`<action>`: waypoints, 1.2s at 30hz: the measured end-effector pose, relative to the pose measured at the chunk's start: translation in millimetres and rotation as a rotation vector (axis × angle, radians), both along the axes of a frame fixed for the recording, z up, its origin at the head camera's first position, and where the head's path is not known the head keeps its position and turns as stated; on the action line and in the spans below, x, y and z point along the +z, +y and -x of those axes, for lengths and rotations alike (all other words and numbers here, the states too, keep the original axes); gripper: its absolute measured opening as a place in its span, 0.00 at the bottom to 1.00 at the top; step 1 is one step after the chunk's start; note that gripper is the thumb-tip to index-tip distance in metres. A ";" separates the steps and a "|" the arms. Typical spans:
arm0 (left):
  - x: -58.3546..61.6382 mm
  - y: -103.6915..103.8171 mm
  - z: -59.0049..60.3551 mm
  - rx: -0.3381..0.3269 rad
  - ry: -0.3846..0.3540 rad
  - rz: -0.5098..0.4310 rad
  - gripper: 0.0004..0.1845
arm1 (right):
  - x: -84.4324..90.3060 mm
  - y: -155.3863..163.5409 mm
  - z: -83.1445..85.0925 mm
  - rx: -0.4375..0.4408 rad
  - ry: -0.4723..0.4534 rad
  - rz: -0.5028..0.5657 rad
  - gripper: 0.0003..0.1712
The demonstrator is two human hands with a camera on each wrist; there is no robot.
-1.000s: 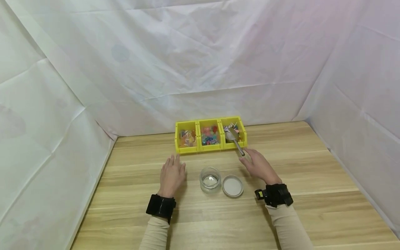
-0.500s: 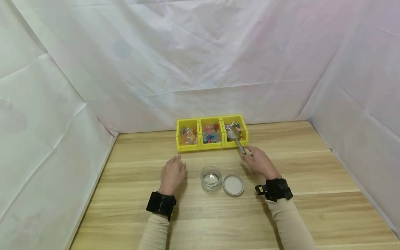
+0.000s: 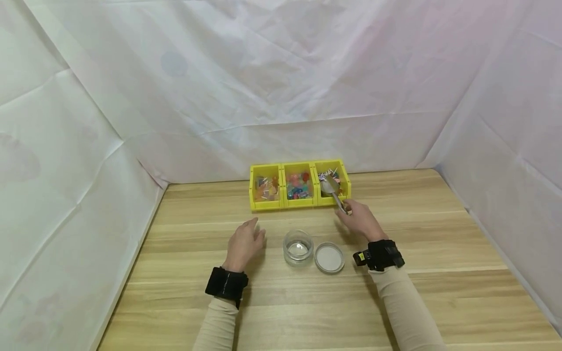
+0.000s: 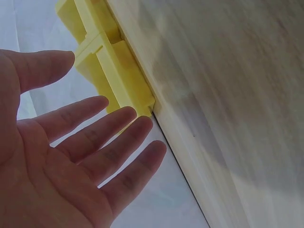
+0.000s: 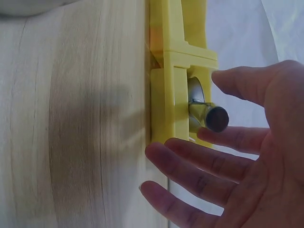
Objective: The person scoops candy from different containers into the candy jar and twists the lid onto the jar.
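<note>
We are resting our left hand [image 3: 243, 243] low over the wooden worktop [image 3: 439, 234], fingers straight and slightly spread, gripping nothing; the left wrist view is showing the open palm [image 4: 52, 175] with the worktop beside it. Just to the right of this hand a small glass jar [image 3: 298, 247] is standing upright with its mouth uncovered, and a round lid [image 3: 329, 258] is lying flat just beside the jar on its far side from the hand, between the jar and our right wrist.

Our right hand [image 3: 361, 219] is reaching forward past the lid, fingers loosely extended and apart, not closed on anything. In the right wrist view the fingers [image 5: 204, 166] are arching around the round end of a metal scoop's handle [image 5: 211, 118], with the thumb above it and the other fingers below; we cannot tell whether any fingertip is touching it. The scoop [image 3: 332, 189] is lying tilted, its bowl down in the bin ahead of the right hand and its handle sticking out over the front rim towards the fingers.

Beyond both hands, three yellow bins [image 3: 299, 202] are standing joined in a row, each holding small colourful pieces too small to make out. Behind the bins, creased white sheeting [image 3: 281, 87] is hanging around the worktop.
</note>
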State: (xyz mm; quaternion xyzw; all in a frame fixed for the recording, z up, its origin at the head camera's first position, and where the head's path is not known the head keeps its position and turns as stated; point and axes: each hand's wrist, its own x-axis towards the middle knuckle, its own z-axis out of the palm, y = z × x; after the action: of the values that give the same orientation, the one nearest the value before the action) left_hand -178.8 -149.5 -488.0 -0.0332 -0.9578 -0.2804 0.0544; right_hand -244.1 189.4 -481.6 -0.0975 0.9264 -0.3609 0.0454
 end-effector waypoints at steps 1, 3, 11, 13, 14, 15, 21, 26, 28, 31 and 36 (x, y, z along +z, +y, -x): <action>-0.5 0.2 -0.4 0.001 -0.004 -0.001 0.26 | -0.6 0.0 0.5 -0.001 -0.003 -0.001 0.28; -1.6 0.5 -0.9 0.009 -0.018 0.003 0.26 | -1.9 -0.3 1.3 -0.009 -0.011 -0.003 0.29; -6.2 -1.8 -0.9 0.025 -0.062 0.005 0.27 | -3.9 -7.2 6.8 -0.033 -0.061 0.007 0.28; -6.6 -3.4 -1.0 0.033 -0.058 0.008 0.26 | -3.2 -9.5 8.8 -0.035 -0.080 0.007 0.28; -6.6 -4.1 -0.9 0.035 -0.051 0.011 0.26 | -3.0 -10.4 10.1 -0.036 -0.084 0.002 0.28; -6.7 -4.7 -0.6 0.035 -0.040 0.015 0.26 | -2.5 -11.1 11.3 -0.039 -0.091 0.000 0.27; -4.6 -6.3 0.7 0.035 -0.032 0.008 0.26 | -0.5 -10.4 19.0 -0.045 -0.138 0.009 0.22; -4.3 -6.4 3.5 0.042 -0.059 0.007 0.26 | -1.1 -7.3 23.9 -0.036 -0.194 0.021 0.21; -3.9 -6.0 4.5 0.043 -0.064 0.002 0.26 | -1.1 -6.6 24.9 -0.042 -0.216 0.037 0.21; -4.1 -5.3 5.6 0.038 -0.060 0.000 0.27 | 0.6 -6.4 24.5 -0.052 -0.255 0.068 0.22; -4.5 -5.2 7.2 0.034 -0.071 0.010 0.27 | 1.7 -6.2 25.3 -0.064 -0.321 0.118 0.24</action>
State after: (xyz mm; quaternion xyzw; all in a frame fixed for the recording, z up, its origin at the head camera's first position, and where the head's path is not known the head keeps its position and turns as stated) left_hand -186.0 -154.6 -492.5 -0.0071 -0.9609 -0.2756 0.0248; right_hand -269.4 183.2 -479.8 -0.0114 0.8870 -0.4270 0.1754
